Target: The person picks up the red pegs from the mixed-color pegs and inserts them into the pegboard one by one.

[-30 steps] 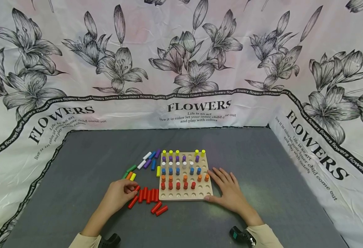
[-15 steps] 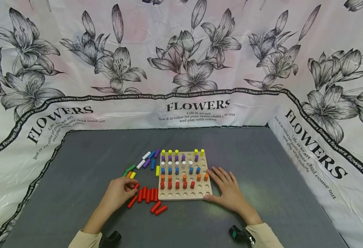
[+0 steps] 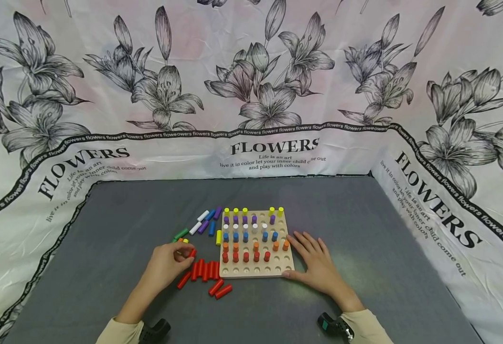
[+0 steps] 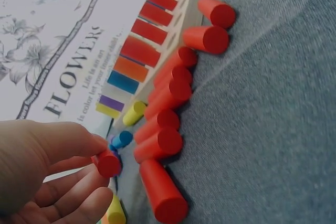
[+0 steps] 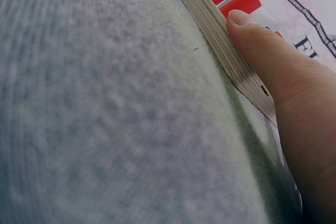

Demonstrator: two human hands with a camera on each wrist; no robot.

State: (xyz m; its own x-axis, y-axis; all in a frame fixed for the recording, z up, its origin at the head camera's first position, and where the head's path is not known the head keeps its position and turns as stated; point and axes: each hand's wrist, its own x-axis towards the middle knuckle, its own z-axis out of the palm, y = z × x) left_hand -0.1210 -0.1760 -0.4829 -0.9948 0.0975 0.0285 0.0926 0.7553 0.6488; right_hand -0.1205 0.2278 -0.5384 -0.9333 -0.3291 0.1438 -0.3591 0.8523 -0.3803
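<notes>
In the head view my left hand (image 3: pixel 165 263) pinches a red peg (image 3: pixel 193 253) between thumb and fingers, left of the wooden pegboard (image 3: pixel 255 272). The left wrist view shows that same red peg (image 4: pixel 107 164) end-on at the fingertips, clear of the pegs lying below. My right hand (image 3: pixel 315 265) rests along the board's right edge, fingers spread and thumb at the near corner. In the right wrist view the thumb (image 5: pixel 268 51) touches the board's side. Rows of yellow, purple, white, blue, orange and red pegs stand in the board; the nearest row of holes is bare.
Several loose red pegs (image 3: pixel 205 270) lie against the board's left side, with two more red pegs (image 3: pixel 219 288) near its front corner. Farther back lie loose white, blue, purple, green and yellow pegs (image 3: pixel 218 237). A flower-printed cloth (image 3: pixel 277 157) borders the grey table (image 3: pixel 384 229).
My left hand has lifted slightly with the red peg, which now points more upright and sits a little higher and to the right. The right hand stays on the board.
</notes>
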